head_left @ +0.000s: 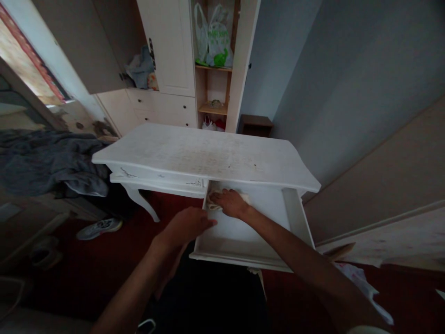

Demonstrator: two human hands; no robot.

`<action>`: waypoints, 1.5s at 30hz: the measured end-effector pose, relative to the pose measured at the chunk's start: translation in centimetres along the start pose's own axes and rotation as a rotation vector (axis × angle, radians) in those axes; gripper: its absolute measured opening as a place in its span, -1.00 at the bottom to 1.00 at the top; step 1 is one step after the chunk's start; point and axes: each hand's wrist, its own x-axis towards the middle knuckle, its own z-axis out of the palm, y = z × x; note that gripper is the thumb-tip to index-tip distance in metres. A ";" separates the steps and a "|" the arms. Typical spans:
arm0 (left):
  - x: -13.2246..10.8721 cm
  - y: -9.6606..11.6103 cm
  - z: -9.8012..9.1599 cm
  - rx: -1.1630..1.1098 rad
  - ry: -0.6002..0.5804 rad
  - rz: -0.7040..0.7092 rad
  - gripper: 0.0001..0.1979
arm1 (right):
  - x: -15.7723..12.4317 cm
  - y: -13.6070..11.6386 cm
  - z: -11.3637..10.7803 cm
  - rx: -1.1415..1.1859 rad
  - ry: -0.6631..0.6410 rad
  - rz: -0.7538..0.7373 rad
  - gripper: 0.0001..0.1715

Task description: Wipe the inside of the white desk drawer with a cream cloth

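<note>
A white drawer (pixel 243 248) is pulled out from the right half of a white table (pixel 194 146) with worn, dark-specked paint. My right hand (pixel 231 202) reaches into it and presses a cream cloth (pixel 212 204) against the drawer floor near the back left corner. Part of the cloth shows on either side of the fingers. At the drawer's left wall is my left hand (pixel 189 225), its thumb over the inner side and its fingers on the outside, mostly hidden. It appears to grip that wall.
Behind the table stands a white wardrobe (pixel 174 79) with open doors and plastic bags (pixel 219 44) on a shelf. A grey blanket (pixel 52 157) lies at the left, above a shoe (pixel 99 228) on the red floor. A beige panel (pixel 378 176) borders the right side.
</note>
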 end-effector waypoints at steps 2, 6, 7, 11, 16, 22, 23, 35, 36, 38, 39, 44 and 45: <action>1.0 -1.2 -1.0 -0.062 0.130 -0.094 -0.53 | -1.3 -0.2 0.0 0.028 -0.072 -0.120 -0.32; 2.9 -1.8 -2.1 -0.215 0.394 -0.095 -0.56 | -4.3 -0.6 0.1 0.214 -0.206 -0.261 -0.26; 3.5 -1.9 -2.4 -0.241 0.448 -0.072 -0.57 | -5.1 -0.5 0.1 0.253 -0.206 -0.256 -0.24; 7.3 -3.1 -3.9 -0.248 0.591 0.033 -0.64 | -7.8 0.8 -0.7 0.180 -0.039 0.091 -0.14; 13.5 -6.0 -5.4 -0.030 0.588 0.028 -0.67 | -9.3 4.0 -2.2 -0.090 0.052 0.725 -0.41; 17.3 -6.9 -4.7 0.186 0.531 -0.058 -0.67 | -6.7 6.1 -0.6 -0.131 -0.035 0.906 -0.63; 17.4 -6.8 -4.4 0.208 0.540 -0.059 -0.67 | -5.8 6.1 -0.3 -0.124 -0.034 0.888 -0.64; 17.5 -6.4 -3.6 0.248 0.572 -0.090 -0.71 | 1.8 0.9 0.1 -0.079 0.017 0.631 -0.58; 17.5 -6.4 -3.6 0.250 0.571 -0.090 -0.71 | 2.7 0.1 0.2 -0.074 0.036 0.598 -0.57; 17.4 -6.4 -3.6 0.252 0.567 -0.086 -0.71 | 4.6 -1.3 0.2 -0.055 0.065 0.530 -0.58; 17.4 -6.4 -3.6 0.251 0.564 -0.083 -0.71 | 5.3 -1.8 0.2 -0.044 0.074 0.503 -0.58; 17.5 -6.6 -3.5 0.245 0.555 -0.083 -0.71 | 5.4 -1.6 -0.1 -0.007 0.082 0.392 -0.60; 17.5 -6.6 -3.5 0.245 0.554 -0.086 -0.70 | 4.8 -1.2 -0.1 -0.008 0.086 0.333 -0.60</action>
